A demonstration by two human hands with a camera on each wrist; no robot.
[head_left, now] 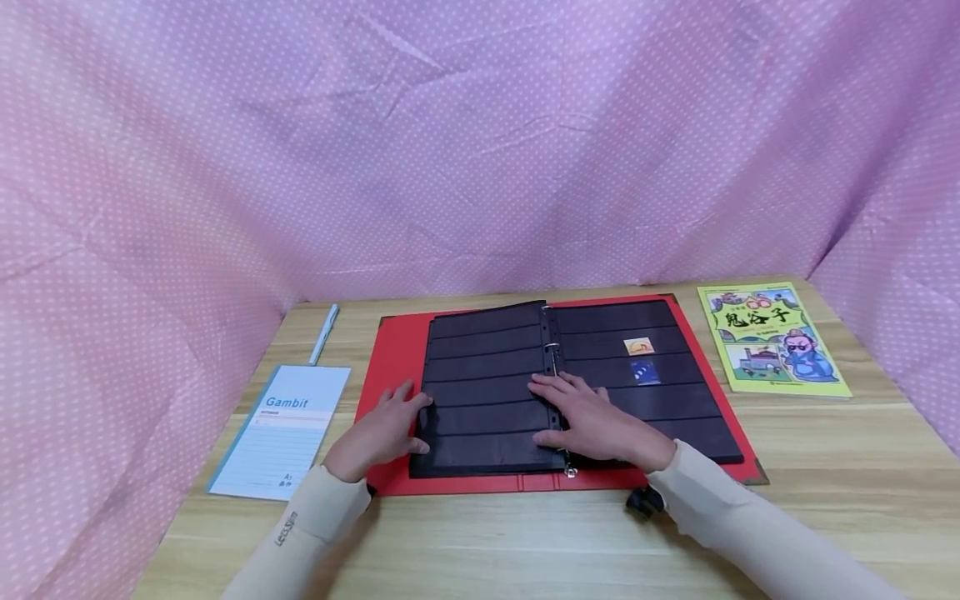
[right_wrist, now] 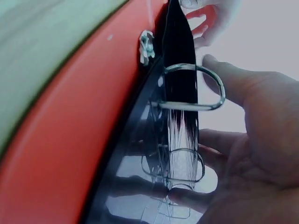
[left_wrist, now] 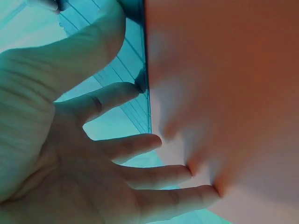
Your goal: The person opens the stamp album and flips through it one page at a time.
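A red ring binder (head_left: 397,342) lies spread on the table, with black pocket pages on both sides. My left hand (head_left: 381,432) is at the left edge of the left black page (head_left: 480,421), fingers spread; in the left wrist view its fingertips touch the red cover (left_wrist: 252,140). Near the spine my right hand (head_left: 596,421) rests on the inner edge of the left page, fingers extended. Metal rings (right_wrist: 220,88) stand beside it in the right wrist view. On the right page (head_left: 690,404) sit a small orange-and-cream stamp-like piece (head_left: 638,347) and a blue one (head_left: 645,372).
At the left lie a pale blue "Gambit" notebook (head_left: 288,433) and, just behind it, a light blue pen (head_left: 324,335). A yellow-green illustrated book (head_left: 772,342) lies at the back right. Pink dotted cloth (head_left: 480,150) hangs behind the wooden table (head_left: 510,542).
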